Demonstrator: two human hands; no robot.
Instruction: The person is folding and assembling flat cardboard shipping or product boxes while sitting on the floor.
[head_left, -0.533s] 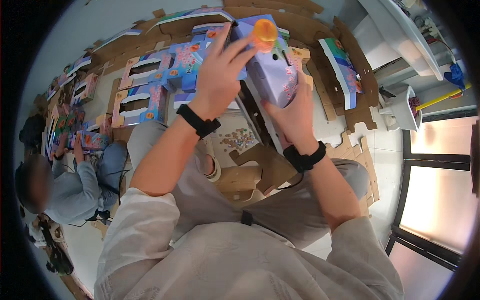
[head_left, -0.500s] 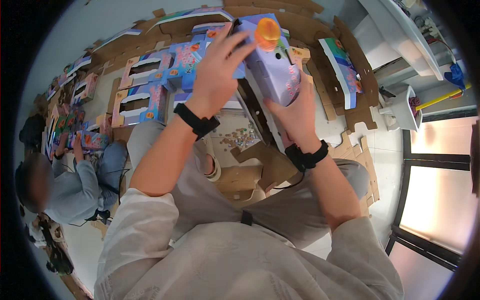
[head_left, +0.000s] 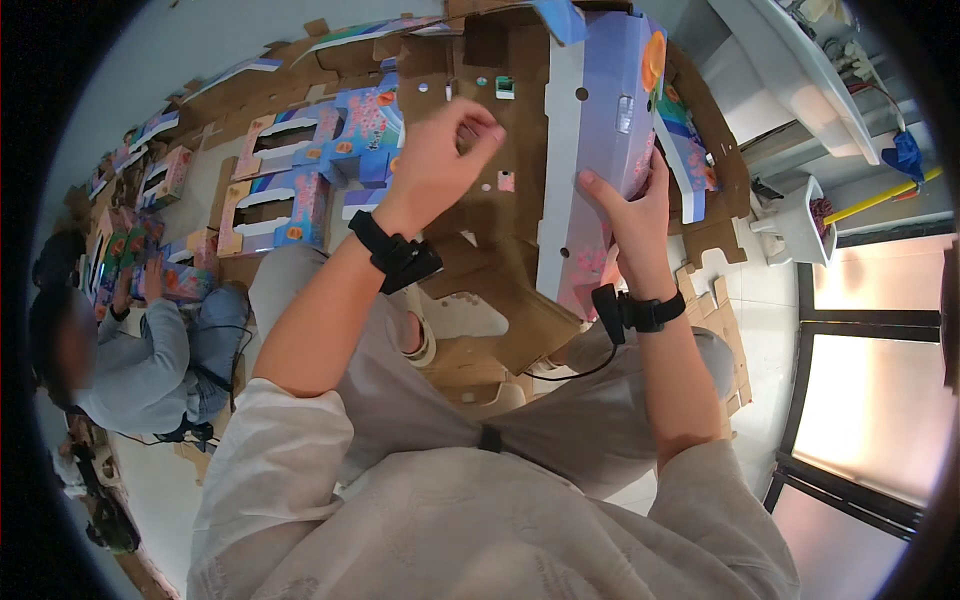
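A large folding carton (head_left: 590,150) stands unfolded in front of me, its purple printed side on the right and its brown inner face (head_left: 520,225) spread to the left. Small holes pierce both panels. My right hand (head_left: 637,205) grips the printed side, thumb on its near face and fingers round the far edge. Over the brown face, my left hand (head_left: 450,150) is closed, fingertips curled to the thumb; whether a small piece is between them is hidden.
Several printed cartons with cut-out windows (head_left: 275,215) lie to the left. Brown cardboard sheets (head_left: 715,170) surround the work area. A seated person (head_left: 150,350) handles similar cartons at far left. On the right are a white bin (head_left: 808,220) and a yellow pole (head_left: 880,200).
The carton has opened out and swung right, showing its brown inside. My left hand has come off it and curled closed. My right hand has moved slightly right, still gripping.
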